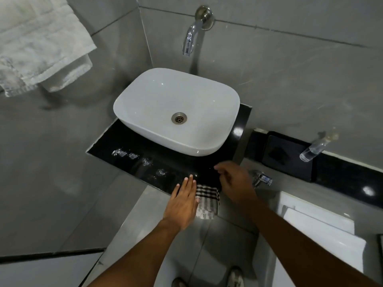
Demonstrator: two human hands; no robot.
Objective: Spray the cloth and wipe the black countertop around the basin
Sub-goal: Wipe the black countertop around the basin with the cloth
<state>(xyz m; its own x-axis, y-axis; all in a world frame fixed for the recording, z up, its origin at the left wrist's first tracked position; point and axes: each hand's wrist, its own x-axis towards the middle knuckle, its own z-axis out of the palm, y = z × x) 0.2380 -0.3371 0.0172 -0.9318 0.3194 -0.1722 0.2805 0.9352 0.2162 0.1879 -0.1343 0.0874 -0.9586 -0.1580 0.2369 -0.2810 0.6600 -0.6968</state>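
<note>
White towel (39,44) on the grey wall, chrome tap (191,36), black tray (288,155) on the ledge.

Hidden, cropped and blurred parts around the basin

The checked black-and-white cloth (207,200) is partly covered by both hands, its upper end lost against the glossy black countertop (116,139). The right hand (234,181) is motion-blurred, its grip unreadable. The clear plastic spray bottle (316,147) is smeared. The white hanging towel (39,44) runs off-frame.

Bathroom. White vessel basin (176,110) on black bench (124,146), chrome wall tap (189,41) above, grey tiled walls, towel (39,44) hanging, toilet cistern (319,230) beside bench's right edge.
</note>
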